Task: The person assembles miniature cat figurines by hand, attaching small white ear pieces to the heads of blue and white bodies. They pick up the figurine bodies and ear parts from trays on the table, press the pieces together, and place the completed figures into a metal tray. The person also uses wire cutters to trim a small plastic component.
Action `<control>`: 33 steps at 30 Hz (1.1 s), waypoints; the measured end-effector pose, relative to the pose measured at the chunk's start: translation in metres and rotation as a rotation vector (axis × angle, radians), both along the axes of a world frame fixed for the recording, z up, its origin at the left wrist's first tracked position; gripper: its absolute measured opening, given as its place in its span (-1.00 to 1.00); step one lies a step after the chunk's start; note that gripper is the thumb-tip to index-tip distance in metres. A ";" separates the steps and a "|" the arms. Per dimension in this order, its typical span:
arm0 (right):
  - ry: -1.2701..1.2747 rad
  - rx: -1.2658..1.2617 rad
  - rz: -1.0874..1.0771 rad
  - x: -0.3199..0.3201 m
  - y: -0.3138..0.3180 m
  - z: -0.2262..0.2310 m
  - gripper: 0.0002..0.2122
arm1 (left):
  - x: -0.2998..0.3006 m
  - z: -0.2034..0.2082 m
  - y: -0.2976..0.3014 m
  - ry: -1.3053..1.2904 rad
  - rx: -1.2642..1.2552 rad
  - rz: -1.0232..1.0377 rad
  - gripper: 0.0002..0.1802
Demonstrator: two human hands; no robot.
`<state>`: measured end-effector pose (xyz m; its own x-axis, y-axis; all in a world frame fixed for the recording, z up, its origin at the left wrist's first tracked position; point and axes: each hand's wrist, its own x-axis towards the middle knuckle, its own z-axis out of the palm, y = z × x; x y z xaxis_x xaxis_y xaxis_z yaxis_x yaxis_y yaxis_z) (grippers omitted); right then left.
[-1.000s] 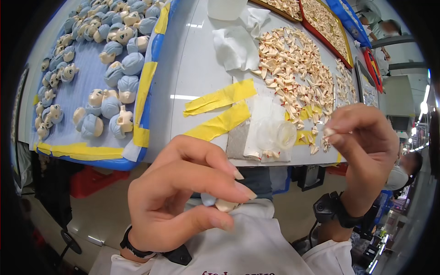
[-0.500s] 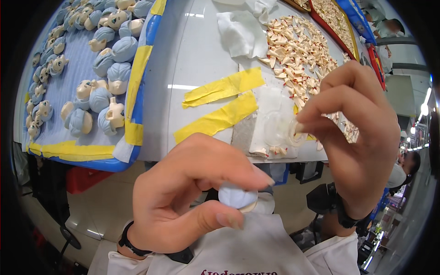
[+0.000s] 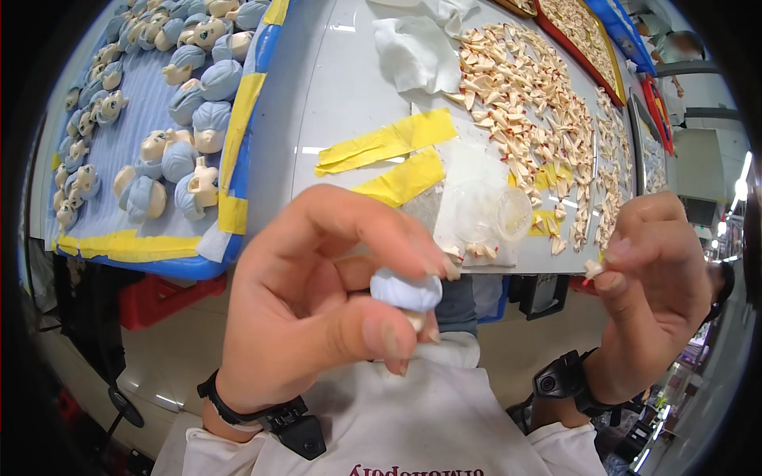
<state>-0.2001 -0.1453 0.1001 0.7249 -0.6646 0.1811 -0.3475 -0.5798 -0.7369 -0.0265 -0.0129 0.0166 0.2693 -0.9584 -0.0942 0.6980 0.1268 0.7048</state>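
My left hand (image 3: 305, 309) is closed, with a small doll head (image 3: 406, 290) pinched between thumb and fingers. The head has light blue moulded hair, and a bit of its cream underside shows below; its face is out of sight. Off to the right, past the table's front edge, my right hand (image 3: 659, 274) pinches a tiny cream piece with a red end (image 3: 592, 269) between thumb and fingertip. On the table between my hands is a round clear plastic dish (image 3: 516, 213), lying on a white pad (image 3: 470, 190).
A blue tray (image 3: 198, 267) edged with yellow tape holds many blue-haired doll heads (image 3: 211, 125) at left. Loose cream pieces with red ends (image 3: 528, 95) cover the table's right side. Yellow tape strips (image 3: 389, 143) and a white cloth (image 3: 417, 55) lie mid-table. A red-framed tray (image 3: 583, 47) stands behind.
My right hand has moved from the clear dish's rim down and right, and the red-ended piece now shows in its fingers. My left hand has risen slightly, with the doll head tilted.
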 end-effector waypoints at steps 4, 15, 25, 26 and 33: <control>-0.055 0.048 -0.037 -0.009 0.004 -0.007 -0.81 | -0.005 0.004 -0.002 -0.008 0.047 0.037 -0.52; -0.367 0.248 0.341 -0.001 0.009 -0.038 -0.75 | -0.004 0.002 0.004 -0.759 -0.232 0.084 -0.50; -0.248 -0.094 0.271 0.012 0.028 -0.038 -0.74 | -0.007 0.015 0.005 -1.157 -0.235 0.190 -0.58; -0.210 -0.161 0.277 0.013 0.028 -0.036 -0.73 | -0.011 0.020 0.006 -1.171 -0.202 0.209 -0.57; -0.317 -0.098 0.337 0.021 0.019 -0.041 -0.72 | -0.022 0.021 0.003 -1.235 -0.151 0.335 -0.55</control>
<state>-0.1795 -0.1258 0.0591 0.7958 -0.3707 0.4788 0.1055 -0.6937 -0.7125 -0.0484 -0.0103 0.0371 0.3281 -0.8070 0.4911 -0.4842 0.3027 0.8209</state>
